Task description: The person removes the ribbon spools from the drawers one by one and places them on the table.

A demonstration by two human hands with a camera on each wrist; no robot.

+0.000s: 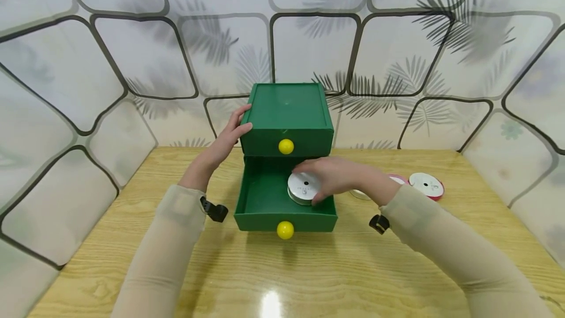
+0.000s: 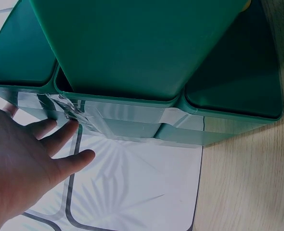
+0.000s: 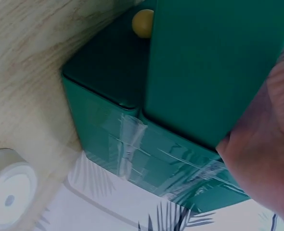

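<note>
A green drawer cabinet (image 1: 289, 107) with yellow knobs stands on the table, and its middle drawer (image 1: 265, 193) is pulled out. Inside that drawer, at its right side, is a white ribbon spool (image 1: 300, 186) with a dark centre hole. My right hand (image 1: 333, 175) grips the spool, thumb at the near edge and fingers at the far edge; in the right wrist view the drawer wall hides the fingertips and spool. My left hand (image 1: 225, 141) rests against the cabinet's upper left side, its fingers extended (image 2: 60, 139) beside the taped edge.
To the right on the wooden table (image 1: 291, 278) lie more ribbon spools: a white one with a red edge (image 1: 425, 185), a pink one (image 1: 398, 178) and a pale one (image 1: 361, 194), partly behind my right forearm. A patterned curtain (image 1: 313, 43) hangs behind the cabinet.
</note>
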